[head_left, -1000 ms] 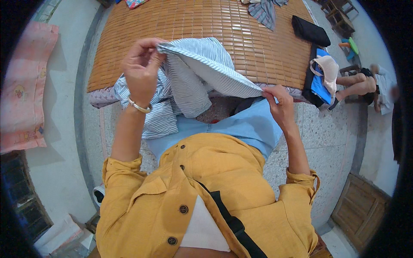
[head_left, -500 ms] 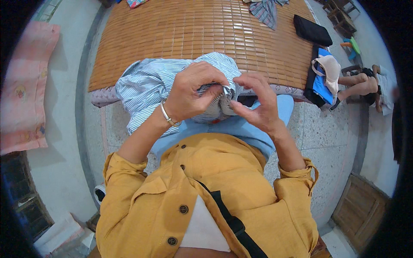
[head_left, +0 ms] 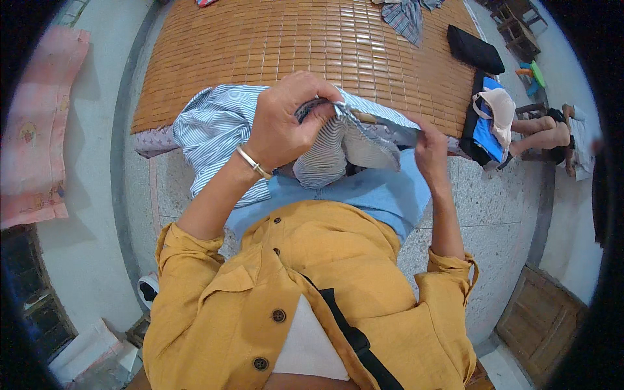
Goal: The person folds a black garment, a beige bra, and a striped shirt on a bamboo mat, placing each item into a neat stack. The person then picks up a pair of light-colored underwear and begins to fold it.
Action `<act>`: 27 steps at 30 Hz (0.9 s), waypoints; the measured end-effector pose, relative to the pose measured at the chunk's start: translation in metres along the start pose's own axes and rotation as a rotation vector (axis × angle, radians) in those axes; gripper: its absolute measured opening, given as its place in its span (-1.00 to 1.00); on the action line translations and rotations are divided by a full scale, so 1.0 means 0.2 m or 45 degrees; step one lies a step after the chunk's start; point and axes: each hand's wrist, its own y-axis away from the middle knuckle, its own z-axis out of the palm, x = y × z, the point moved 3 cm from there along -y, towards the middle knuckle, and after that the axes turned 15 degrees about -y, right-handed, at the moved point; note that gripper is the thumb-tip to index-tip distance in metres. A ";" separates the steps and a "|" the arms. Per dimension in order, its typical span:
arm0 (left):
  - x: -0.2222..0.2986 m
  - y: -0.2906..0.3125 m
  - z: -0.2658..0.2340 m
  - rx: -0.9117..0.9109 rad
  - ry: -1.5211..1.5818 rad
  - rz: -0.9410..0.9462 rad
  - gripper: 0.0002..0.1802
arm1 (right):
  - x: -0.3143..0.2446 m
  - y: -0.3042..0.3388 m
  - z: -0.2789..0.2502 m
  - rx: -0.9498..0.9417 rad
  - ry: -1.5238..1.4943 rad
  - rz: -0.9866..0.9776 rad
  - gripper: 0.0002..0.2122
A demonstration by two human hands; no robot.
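A blue-and-white striped garment (head_left: 218,123) lies bunched over the near edge of the bed and across my lap; its exact kind is hard to tell. My left hand (head_left: 286,120), with a bangle at the wrist, is closed on a gathered fold of it. Out to the right, my right hand (head_left: 431,151) pinches the garment's edge, so a length of cloth is drawn taut between both hands. Below that stretch, a greyish striped flap hangs over my light blue trousers. The fingertips of my right hand are partly hidden.
A slatted bamboo mat (head_left: 286,49) covers the bed ahead. At its right edge lie a black folded item (head_left: 474,49), blue cloth (head_left: 484,135) and a beige bra (head_left: 499,107). Striped clothing (head_left: 403,23) rests at the far side. Another person's legs (head_left: 536,130) show at right.
My right hand has moved right, away from my left, and now grips the garment's edge. The cloth between the hands has spread out. My left hand keeps its hold, slightly higher.
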 end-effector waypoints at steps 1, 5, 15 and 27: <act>0.00 -0.01 0.00 0.006 0.006 -0.020 -0.81 | 0.08 0.04 -0.04 -0.008 -0.004 0.080 -0.70; -0.02 -0.04 0.03 0.017 -0.009 -0.066 -0.84 | 0.18 0.12 -0.18 0.019 0.018 0.394 -0.78; 0.05 -0.10 0.21 -0.092 0.040 0.056 -0.84 | -0.35 0.16 0.23 -0.112 -0.515 0.106 -0.83; 0.03 -0.06 0.25 -0.112 0.066 -0.007 -0.83 | -0.23 0.11 0.00 0.031 -0.489 0.305 -0.82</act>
